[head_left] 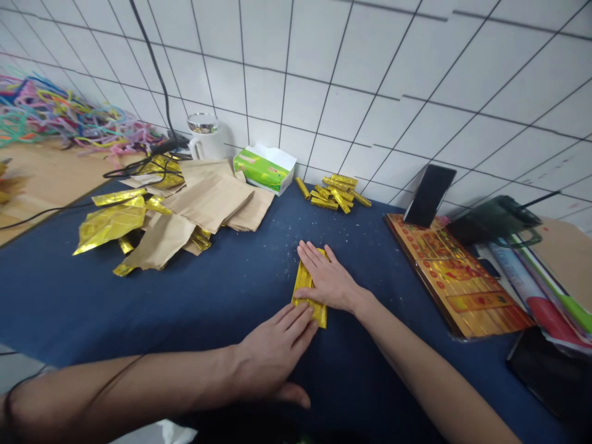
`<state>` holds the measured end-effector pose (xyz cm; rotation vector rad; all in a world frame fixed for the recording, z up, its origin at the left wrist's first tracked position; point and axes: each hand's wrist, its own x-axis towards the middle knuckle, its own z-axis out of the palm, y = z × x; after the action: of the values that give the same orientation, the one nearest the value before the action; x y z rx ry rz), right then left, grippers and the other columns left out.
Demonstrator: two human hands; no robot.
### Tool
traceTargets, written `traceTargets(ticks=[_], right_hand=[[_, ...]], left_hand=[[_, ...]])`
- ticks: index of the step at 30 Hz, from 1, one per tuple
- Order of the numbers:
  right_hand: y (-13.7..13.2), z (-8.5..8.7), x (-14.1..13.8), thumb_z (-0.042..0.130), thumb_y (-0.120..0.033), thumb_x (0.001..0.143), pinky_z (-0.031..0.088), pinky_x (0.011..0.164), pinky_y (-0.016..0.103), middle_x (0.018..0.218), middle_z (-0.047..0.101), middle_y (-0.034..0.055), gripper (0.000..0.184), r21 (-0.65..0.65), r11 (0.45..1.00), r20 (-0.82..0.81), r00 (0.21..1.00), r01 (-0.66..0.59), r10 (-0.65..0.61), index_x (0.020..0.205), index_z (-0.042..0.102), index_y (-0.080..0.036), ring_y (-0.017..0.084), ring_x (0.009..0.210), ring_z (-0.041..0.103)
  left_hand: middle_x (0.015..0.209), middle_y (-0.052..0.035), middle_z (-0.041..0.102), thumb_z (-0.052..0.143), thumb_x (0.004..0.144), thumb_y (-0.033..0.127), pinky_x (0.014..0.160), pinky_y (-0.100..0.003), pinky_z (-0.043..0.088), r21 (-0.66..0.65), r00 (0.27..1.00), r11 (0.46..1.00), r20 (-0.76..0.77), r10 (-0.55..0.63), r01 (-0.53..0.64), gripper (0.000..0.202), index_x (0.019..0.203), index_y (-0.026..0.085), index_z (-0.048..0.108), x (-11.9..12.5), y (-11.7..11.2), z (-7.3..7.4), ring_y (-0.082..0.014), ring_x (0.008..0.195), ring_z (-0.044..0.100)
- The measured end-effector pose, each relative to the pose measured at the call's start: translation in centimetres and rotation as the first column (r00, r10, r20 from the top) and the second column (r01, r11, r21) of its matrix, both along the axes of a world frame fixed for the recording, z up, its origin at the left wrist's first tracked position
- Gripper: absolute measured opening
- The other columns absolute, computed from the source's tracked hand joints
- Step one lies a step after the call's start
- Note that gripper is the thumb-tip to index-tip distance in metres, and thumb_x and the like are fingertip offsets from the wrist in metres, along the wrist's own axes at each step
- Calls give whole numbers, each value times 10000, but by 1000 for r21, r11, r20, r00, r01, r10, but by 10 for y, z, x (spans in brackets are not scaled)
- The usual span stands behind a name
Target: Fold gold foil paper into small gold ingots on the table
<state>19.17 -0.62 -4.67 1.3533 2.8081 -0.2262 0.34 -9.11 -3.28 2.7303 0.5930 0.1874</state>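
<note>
A folded strip of gold foil paper point(305, 285) lies on the dark blue cloth point(231, 290) in front of me. My right hand point(329, 279) lies flat on top of it, fingers stretched out and pointing left. My left hand point(274, 351) rests flat on the cloth just below, its fingertips touching the strip's lower end. Neither hand grips anything.
Gold foil sheets point(111, 223) and brown paper sheets point(210, 200) are piled at the left. Several rolled gold pieces point(333, 192) lie near the tiled wall. A green tissue box point(263, 168), white mug point(204, 139), propped phone point(429, 195) and a gold-printed stack point(457, 280) stand around.
</note>
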Motion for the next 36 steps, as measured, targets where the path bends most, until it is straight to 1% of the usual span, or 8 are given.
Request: traceTargets(ticks=[3,6,10,12,17,24,30,36], right_hand=[[0,0,-1,253,-696,753,62,1043,505,1451,92,120,884,2,1000,1,1000,2,-2,1389,93,-102,245,1326,59],[0,0,-1,252,-699,752,63,1041,510,1451,91,122,886,3,1000,5,1000,1,-1,1387,110,-98,250,1326,57],[-1,2,-1,240,-687,764,65,1042,511,1450,96,128,868,-2,1000,10,1000,0,0,1386,114,-96,254,1325,65],[-1,3,-1,226,-679,772,69,1043,507,1451,90,127,855,-5,1000,15,1000,-1,1,1385,122,-92,250,1325,65],[0,4,0,245,-702,749,77,1038,517,1448,92,141,899,-6,1000,12,1000,-15,15,1381,122,-75,256,1325,64],[0,1,1,276,-698,743,65,1043,507,1451,93,133,905,1,1000,3,1000,-20,20,1388,82,-94,253,1325,61],[0,2,2,282,-688,748,75,1043,500,1454,72,133,902,-15,1000,-15,1000,-23,23,1390,61,-93,253,1326,54],[-1,3,2,251,-676,767,65,1042,499,1453,90,129,857,-7,1000,-14,1000,-22,22,1387,112,-100,251,1325,60]], left_hand=[[1337,-246,327,366,765,641,1037,-430,233,8,995,996,18,-93,93,841,1289,-14,305,-4,-9,-1,-336,1263,256],[1232,-191,481,370,820,549,993,-387,322,17,980,987,119,-161,160,656,1199,18,433,-6,-11,5,-287,1162,422],[1061,-152,575,414,846,412,889,-322,422,24,979,999,202,-36,32,463,1091,34,521,-1,5,16,-228,974,540],[1050,-149,564,485,808,406,910,-349,406,44,992,997,108,62,-67,476,1101,31,514,3,13,16,-254,1003,513],[1122,-135,530,552,743,484,973,-365,351,51,1000,999,-20,20,-19,611,1166,51,468,5,20,5,-275,1089,449],[1285,-185,398,500,786,447,1019,-374,294,47,999,999,36,-7,5,600,1216,36,420,-1,16,4,-293,1209,338],[1183,-147,509,485,804,412,1005,-357,322,16,999,999,-6,35,-35,526,1189,55,461,0,15,2,-266,1140,431],[1308,-197,402,437,827,425,1026,-400,282,-2,1000,1000,-4,-8,8,578,1232,13,412,-1,13,-1,-291,1232,336]])
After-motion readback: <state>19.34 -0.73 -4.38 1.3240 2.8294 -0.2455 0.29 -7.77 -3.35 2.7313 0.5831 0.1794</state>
